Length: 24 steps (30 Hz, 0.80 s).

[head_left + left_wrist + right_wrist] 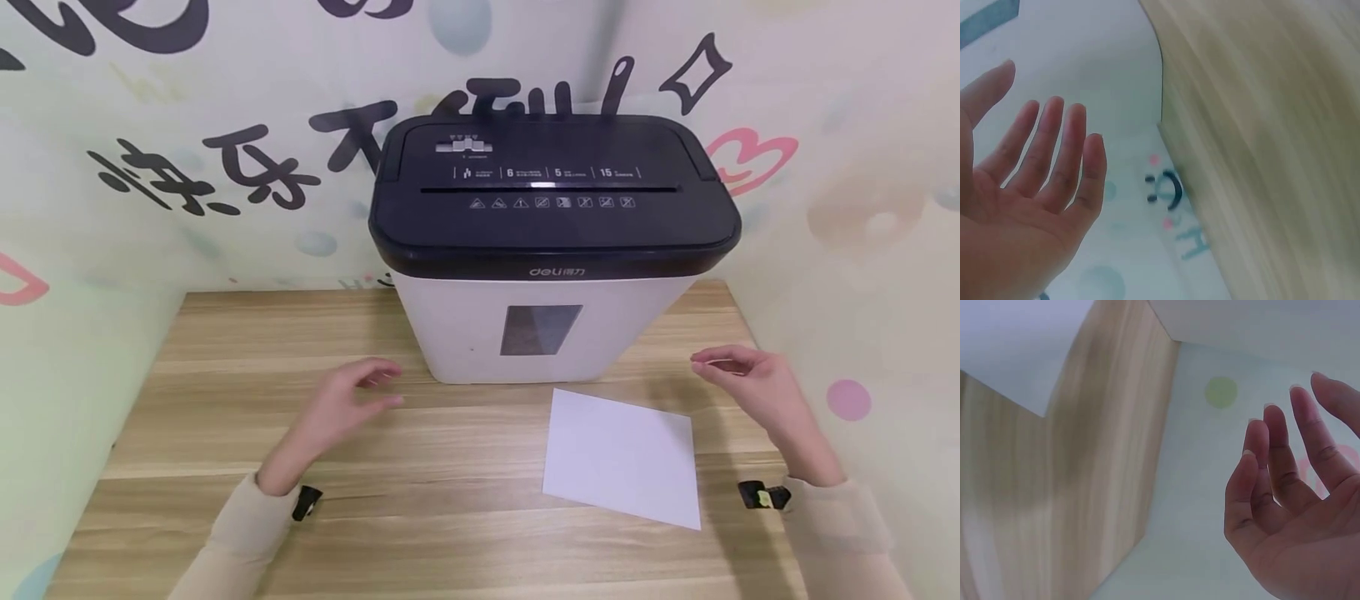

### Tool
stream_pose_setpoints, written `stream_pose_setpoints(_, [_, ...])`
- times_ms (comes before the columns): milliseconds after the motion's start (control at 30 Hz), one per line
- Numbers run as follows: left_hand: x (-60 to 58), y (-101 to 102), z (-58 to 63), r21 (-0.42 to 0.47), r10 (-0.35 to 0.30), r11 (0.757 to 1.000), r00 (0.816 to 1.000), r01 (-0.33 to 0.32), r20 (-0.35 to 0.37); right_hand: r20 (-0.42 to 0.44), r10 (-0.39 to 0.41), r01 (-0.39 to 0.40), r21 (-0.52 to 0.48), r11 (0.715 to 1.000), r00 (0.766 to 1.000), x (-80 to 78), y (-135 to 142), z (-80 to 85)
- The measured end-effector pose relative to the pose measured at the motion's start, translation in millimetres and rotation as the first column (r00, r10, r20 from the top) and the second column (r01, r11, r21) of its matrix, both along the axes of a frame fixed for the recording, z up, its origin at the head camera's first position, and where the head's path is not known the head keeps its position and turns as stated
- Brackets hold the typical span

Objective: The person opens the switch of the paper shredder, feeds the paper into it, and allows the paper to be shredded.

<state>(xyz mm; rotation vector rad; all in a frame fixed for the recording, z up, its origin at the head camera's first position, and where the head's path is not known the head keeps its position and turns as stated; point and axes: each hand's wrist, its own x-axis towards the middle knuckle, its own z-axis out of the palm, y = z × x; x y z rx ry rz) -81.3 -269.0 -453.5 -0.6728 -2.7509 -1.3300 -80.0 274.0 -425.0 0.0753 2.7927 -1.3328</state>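
A paper shredder [480, 325] with a black top and a white bin stands at the back of the wooden table. Before its right half lies a sheet of white paper [622, 458], flat and slightly turned; a corner of the paper [1022, 350] also shows in the right wrist view. My left hand [348, 404] hovers left of the shredder, fingers loosely bent and holding nothing. On the other side, my right hand [750, 383] is raised beyond the paper's far right corner. Its palm [1310, 550] is bare and the fingers are relaxed.
The shredder's feed slot [551, 189] runs across its lid, with a slider switch [465, 146] at the back left. A dark window [540, 329] sits in the bin's front. Printed walls [862, 292] enclose the wooden table [420, 517] at the back and both sides.
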Motion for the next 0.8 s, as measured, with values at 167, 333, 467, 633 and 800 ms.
stream_pose_setpoints(167, [0.3,27,-7.5,-0.055,-0.077,0.995,0.997,0.079,0.022,0.045,-0.008,0.007,0.025,1.000,0.999,10.7,6,-13.4])
stream_pose_setpoints(333, [1.0,54,-12.5,-0.104,-0.163,0.981,0.987,0.163,0.007,0.062,-0.007,0.004,0.040,0.999,0.998,16.2,5,-24.8])
stream_pose_setpoints(467, [0.8,71,-13.9,-0.136,-0.206,0.969,0.979,0.206,0.015,0.067,0.012,-0.015,0.051,0.999,0.998,19.0,2,-30.9])
stream_pose_setpoints(633, [0.5,85,-17.4,-0.158,-0.236,0.958,0.971,0.240,0.043,0.083,0.039,-0.040,0.017,0.999,0.996,21.9,-1,-39.1])
stream_pose_setpoints(800, [-1.3,101,-21.9,-0.193,-0.278,0.940,0.960,0.280,0.038,0.076,0.034,-0.037,0.030,0.999,0.997,25.1,-3,-46.3])
